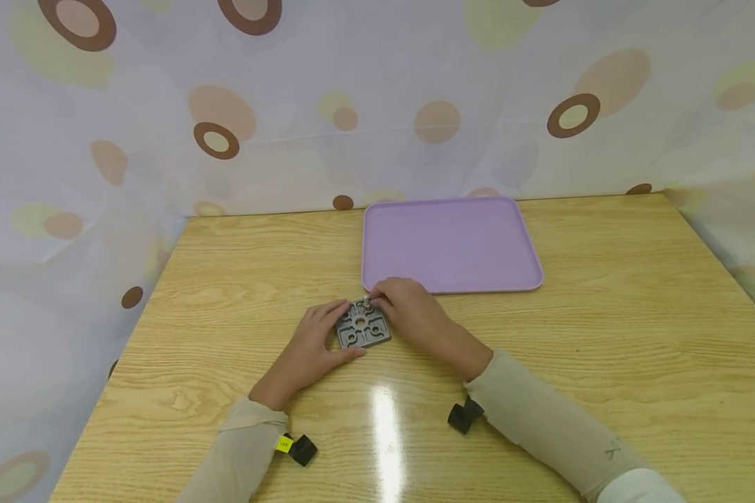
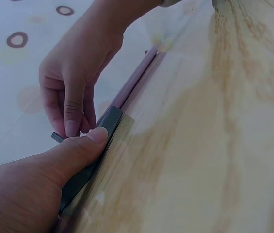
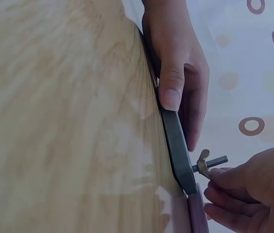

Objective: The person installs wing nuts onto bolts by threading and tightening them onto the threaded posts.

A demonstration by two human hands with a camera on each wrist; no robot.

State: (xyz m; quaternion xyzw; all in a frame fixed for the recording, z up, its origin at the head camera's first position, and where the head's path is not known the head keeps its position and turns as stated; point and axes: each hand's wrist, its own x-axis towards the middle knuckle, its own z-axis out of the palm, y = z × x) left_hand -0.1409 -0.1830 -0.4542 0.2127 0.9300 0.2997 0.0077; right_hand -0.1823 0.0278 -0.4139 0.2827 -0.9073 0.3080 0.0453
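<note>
A square grey metal plate (image 1: 363, 335) with ribs and several round holes lies on the wooden table, ribbed face up. My left hand (image 1: 311, 346) grips it by the left side, thumb along the near edge and fingers at the far left edge. A threaded bolt (image 3: 218, 161) sticks up from the plate's far right corner, with a brass-coloured wing nut (image 3: 203, 164) partway down its thread. My right hand (image 1: 415, 314) pinches one wing of this nut between thumb and fingertips. In the left wrist view the right fingers (image 2: 73, 111) hide most of the nut.
Just behind the plate lies a purple tray (image 1: 453, 244), its near left corner close to my right fingers. A patterned cloth (image 1: 390, 105) hangs behind the table (image 1: 604, 314) and along its sides. Each sleeved wrist carries a small black block (image 1: 303, 450).
</note>
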